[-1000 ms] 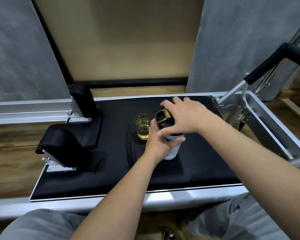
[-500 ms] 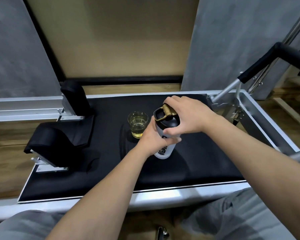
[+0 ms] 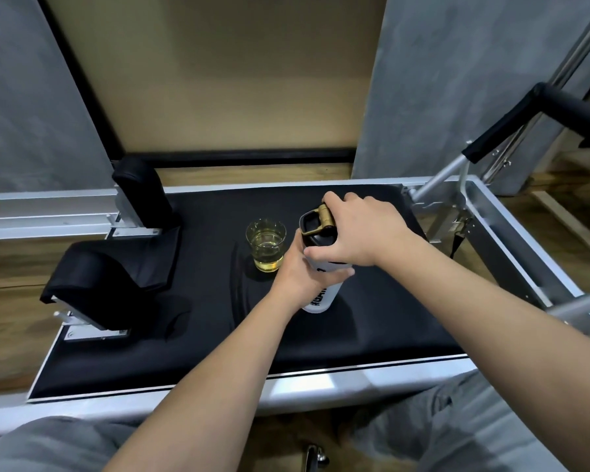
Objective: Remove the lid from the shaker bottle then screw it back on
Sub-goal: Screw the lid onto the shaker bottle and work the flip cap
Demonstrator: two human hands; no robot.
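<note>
Your left hand [image 3: 298,272] wraps the bottle [image 3: 321,298]; your right hand [image 3: 358,233] clasps its lid [image 3: 315,229], right of the glass [image 3: 265,245].

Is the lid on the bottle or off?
On. The black lid sits atop the shaker bottle, right hand gripping it.

White shaker bottle [image 3: 322,298] upright on black pad, black lid [image 3: 315,229] on
</note>
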